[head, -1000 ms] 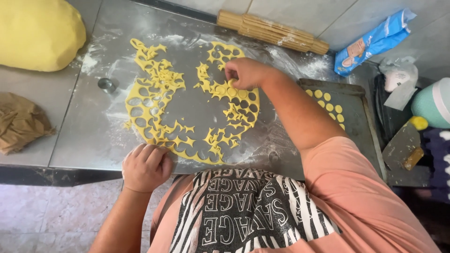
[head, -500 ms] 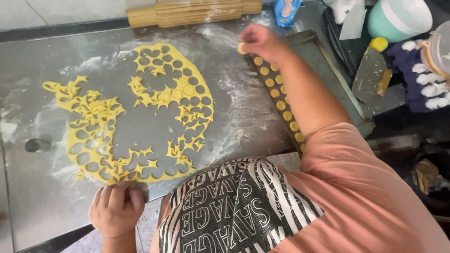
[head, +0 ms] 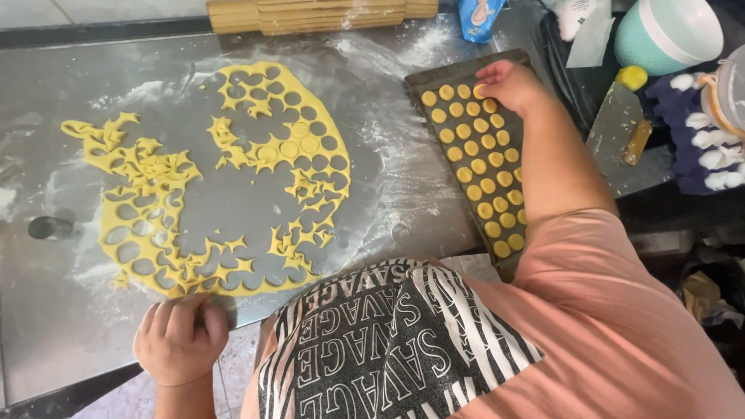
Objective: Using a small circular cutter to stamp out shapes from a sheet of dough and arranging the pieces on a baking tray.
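A thin sheet of yellow dough, full of round cut-out holes, lies on the floured steel table. A few cut rounds still sit in the sheet. At the right stands a dark baking tray with rows of small yellow dough rounds. My right hand rests at the tray's far end, fingertips on a round in the top row. My left hand lies curled on the table's near edge, just below the dough sheet, holding nothing.
A wooden rolling pin lies along the back of the table. A small round metal cutter stands at the left. Right of the tray are a metal scraper, a teal bowl, a blue packet and an egg carton.
My right hand has carried a dough round from the sheet over to the tray's far end. The view has swung right. My left hand stays at the table's edge.
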